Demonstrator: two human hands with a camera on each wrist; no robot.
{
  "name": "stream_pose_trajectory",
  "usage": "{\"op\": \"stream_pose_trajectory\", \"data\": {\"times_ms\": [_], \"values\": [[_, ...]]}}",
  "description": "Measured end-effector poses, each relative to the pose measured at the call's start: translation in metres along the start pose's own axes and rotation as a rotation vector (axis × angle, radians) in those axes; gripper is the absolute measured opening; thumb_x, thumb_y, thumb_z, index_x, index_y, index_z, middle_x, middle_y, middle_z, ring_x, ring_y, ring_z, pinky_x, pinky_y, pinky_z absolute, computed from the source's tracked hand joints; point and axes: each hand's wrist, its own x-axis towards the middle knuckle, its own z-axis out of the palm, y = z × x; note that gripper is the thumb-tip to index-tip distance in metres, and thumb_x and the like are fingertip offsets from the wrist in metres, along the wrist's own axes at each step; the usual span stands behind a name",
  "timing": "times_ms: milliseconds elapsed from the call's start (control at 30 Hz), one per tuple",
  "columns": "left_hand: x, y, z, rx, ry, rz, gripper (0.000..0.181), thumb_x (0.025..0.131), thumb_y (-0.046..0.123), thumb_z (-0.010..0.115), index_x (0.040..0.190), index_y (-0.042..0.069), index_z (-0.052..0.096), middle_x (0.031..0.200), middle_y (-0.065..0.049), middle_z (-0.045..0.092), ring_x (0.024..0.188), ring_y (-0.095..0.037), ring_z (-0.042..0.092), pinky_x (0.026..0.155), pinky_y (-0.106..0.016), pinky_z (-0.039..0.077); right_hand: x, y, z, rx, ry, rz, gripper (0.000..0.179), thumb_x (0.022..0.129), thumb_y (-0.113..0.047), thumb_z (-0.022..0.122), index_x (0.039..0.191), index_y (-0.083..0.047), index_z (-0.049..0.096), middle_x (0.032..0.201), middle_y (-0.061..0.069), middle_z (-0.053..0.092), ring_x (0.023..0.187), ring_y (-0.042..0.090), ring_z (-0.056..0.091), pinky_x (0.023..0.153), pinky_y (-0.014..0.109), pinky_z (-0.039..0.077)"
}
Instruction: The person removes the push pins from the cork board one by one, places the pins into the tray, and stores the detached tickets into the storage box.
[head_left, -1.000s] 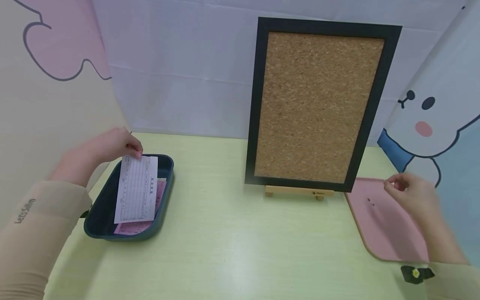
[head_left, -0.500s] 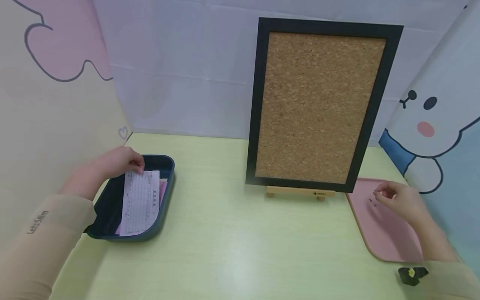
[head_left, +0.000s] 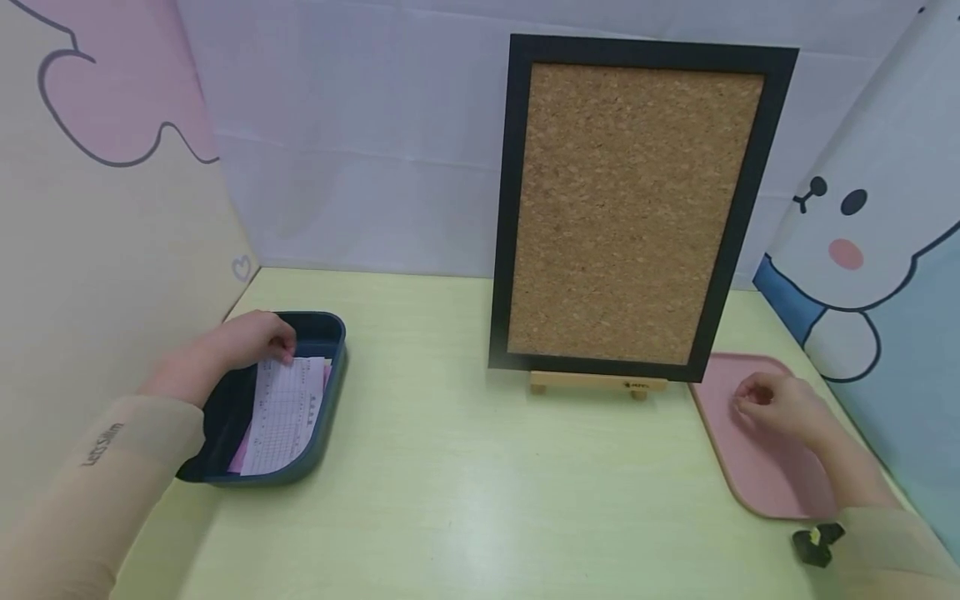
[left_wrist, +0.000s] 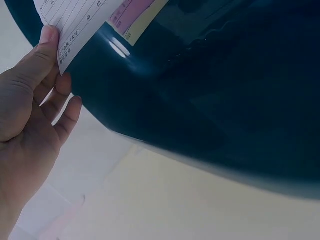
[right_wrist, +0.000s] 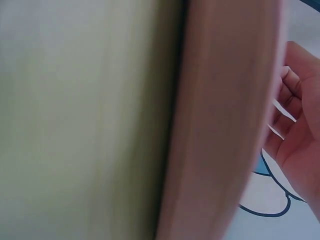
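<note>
A white printed form (head_left: 283, 417) lies slanted inside a dark blue-green bin (head_left: 336, 367). Its top edge is pinched between the thumb and fingers of my left hand (head_left: 251, 340); the left wrist view shows the thumb on one corner of the form (left_wrist: 80, 25). A pink slip (head_left: 238, 457) shows from under it. On the right, my right hand (head_left: 783, 408) reaches down over a pink tray (head_left: 783, 483), thumb and forefinger bent toward each other at its surface. Whether anything sits between those fingertips is hidden; the tray's rim (right_wrist: 225, 120) covers them in the right wrist view.
A cork board (head_left: 637, 217) in a black frame stands upright on a small wooden easel (head_left: 598, 382) at the back. The pale yellow-green table (head_left: 480, 483) spans between bin and tray. Cloth walls (head_left: 360, 150) close off the back and sides.
My left hand has lowered the form deeper into the bin. My right hand has moved left and down onto the tray, covering the tiny dark things seen there before.
</note>
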Motion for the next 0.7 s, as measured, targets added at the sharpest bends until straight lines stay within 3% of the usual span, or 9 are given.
{"op": "stream_pose_trajectory", "data": {"times_ms": [200, 433, 700], "values": [[0.0036, -0.0007, 0.0021, 0.022, -0.014, 0.017, 0.016, 0.078, 0.005, 0.074, 0.070, 0.013, 0.062, 0.069, 0.005, 0.055, 0.066, -0.014, 0.049, 0.063, -0.029, 0.039, 0.0025, 0.0038, 0.0009, -0.031, -0.073, 0.013, 0.016, 0.080, -0.018, 0.070, 0.087, -0.005, 0.064, 0.076, 0.002, 0.056, 0.071, 0.017, 0.048, 0.059, 0.028, 0.039], [0.0031, -0.0031, 0.0018, -0.019, -0.075, -0.011, 0.015, 0.079, 0.004, 0.072, 0.072, 0.012, 0.062, 0.068, 0.004, 0.055, 0.065, -0.013, 0.048, 0.061, -0.029, 0.040, 0.0034, 0.0081, -0.0005, -0.042, -0.103, -0.047, 0.012, 0.080, -0.017, 0.070, 0.085, -0.008, 0.063, 0.075, -0.001, 0.057, 0.070, 0.013, 0.047, 0.059, 0.025, 0.040], [0.0052, -0.0073, 0.0054, -0.057, -0.090, -0.060, 0.010, 0.081, 0.008, 0.073, 0.079, 0.010, 0.063, 0.071, 0.002, 0.056, 0.068, -0.015, 0.051, 0.064, -0.031, 0.042, 0.0022, 0.0082, -0.0018, -0.046, -0.106, -0.065, 0.012, 0.079, -0.015, 0.071, 0.086, -0.009, 0.064, 0.076, -0.002, 0.056, 0.069, 0.010, 0.046, 0.059, 0.024, 0.040]]}}
